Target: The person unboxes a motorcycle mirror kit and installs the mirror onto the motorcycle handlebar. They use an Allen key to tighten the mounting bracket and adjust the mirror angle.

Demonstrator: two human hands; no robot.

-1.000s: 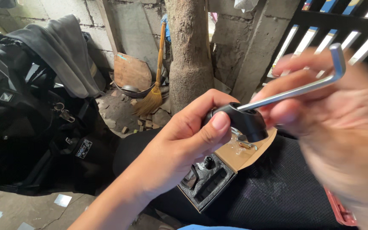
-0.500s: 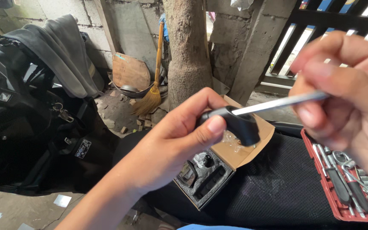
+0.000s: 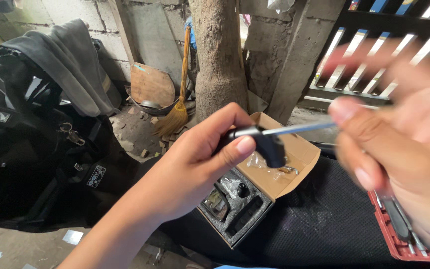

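Black fitting [image 3: 269, 144], hard, small, light by look: your left hand [image 3: 195, 164] pinches it, thumb and fingers [image 3: 245, 145] clamped round upper end. Slim steel key [image 3: 299, 128] runs from fitting toward your right hand [image 3: 399, 149]; hand blurred, grip on key cannot tell. Rigid metal, slick; hold fitting by thick body, not by key. Below fingers: open cardboard box [image 3: 294, 159] with foam tray on black mesh seat [image 3: 324, 219]. Right of fingers: red tool case [image 3: 399, 239]. Beyond fingers: tree trunk [image 3: 220, 55], broom [image 3: 175, 114], block wall [image 3: 75, 15], dark motorbike [image 3: 21, 149] left.
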